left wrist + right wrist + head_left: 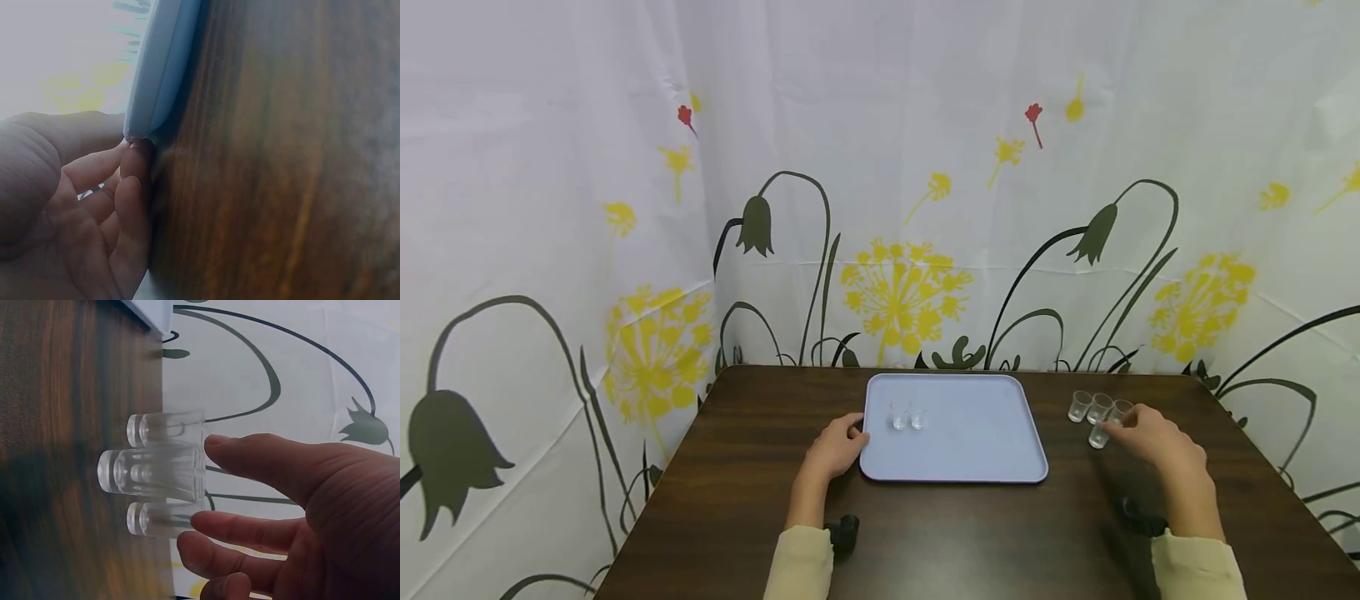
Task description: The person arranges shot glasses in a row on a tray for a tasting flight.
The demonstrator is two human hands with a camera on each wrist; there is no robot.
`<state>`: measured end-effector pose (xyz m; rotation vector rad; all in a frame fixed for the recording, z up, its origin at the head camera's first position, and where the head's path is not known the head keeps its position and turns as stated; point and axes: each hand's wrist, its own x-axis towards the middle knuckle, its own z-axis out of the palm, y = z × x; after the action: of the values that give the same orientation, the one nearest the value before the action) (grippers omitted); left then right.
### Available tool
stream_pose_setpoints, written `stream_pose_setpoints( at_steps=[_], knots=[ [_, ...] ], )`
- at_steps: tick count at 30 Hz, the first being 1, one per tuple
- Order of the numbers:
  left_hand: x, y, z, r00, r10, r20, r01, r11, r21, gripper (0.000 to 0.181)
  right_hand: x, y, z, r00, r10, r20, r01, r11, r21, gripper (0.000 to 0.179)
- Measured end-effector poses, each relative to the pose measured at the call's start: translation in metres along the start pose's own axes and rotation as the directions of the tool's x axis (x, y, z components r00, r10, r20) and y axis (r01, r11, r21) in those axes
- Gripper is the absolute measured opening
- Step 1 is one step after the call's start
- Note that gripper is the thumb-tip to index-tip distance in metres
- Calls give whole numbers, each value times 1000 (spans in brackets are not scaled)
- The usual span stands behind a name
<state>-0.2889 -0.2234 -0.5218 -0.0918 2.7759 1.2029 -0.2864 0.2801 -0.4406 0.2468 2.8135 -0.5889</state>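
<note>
At the left edge of the pale blue tray [970,450], my left hand [835,447] grips the rim. In the left wrist view the thumb lies along one side of the tray's edge [153,75], with fingertips against the underside. Two small clear shot glasses [917,419] stand on the tray's left half. My right hand [1157,437] is over the nearest shot glass [1098,437] of a group on the table. Its thumb and fingers are spread to either side of the upright glass [150,472], tips close around the rim.
Behind the nearest glass stand other shot glasses [1079,406], close together at the right of the dark wooden table [955,533]. A white floral curtain [880,125] hangs along the table's back and sides.
</note>
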Motion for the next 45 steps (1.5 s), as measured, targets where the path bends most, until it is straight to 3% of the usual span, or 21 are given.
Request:
stream_pose_setpoints(
  at_steps=[4,7,12,16,27,32,38,45],
  knots=[
    [11,-4,3,1000,14,6,-14,1000,5,52,2,0,0,1000,-3,0,3,1000,-4,85],
    [9,-3,1,1000,16,13,-16,1000,6,52,4,1,3,1000,-2,5,2,1000,-6,82],
    [18,-17,7,1000,-13,25,13,1000,7,55,4,0,6,1000,-16,-8,16,1000,-5,80],
    [18,-22,9,1000,-1,21,1,1000,4,56,6,-1,9,999,-29,-23,29,1000,8,79],
    [28,-34,15,1000,-1,22,1,1000,4,56,14,-1,20,1000,-18,21,17,1000,24,77],
    [26,-31,13,1000,16,21,-16,1000,14,57,14,1,20,1000,-26,12,25,999,31,76],
    [9,-14,3,1000,2,21,-2,1000,-5,54,12,2,21,1000,-21,0,21,999,39,73],
    [2,-6,0,1000,10,16,-10,1000,-15,53,12,0,16,1000,-21,-16,22,1000,18,70]
  ],
)
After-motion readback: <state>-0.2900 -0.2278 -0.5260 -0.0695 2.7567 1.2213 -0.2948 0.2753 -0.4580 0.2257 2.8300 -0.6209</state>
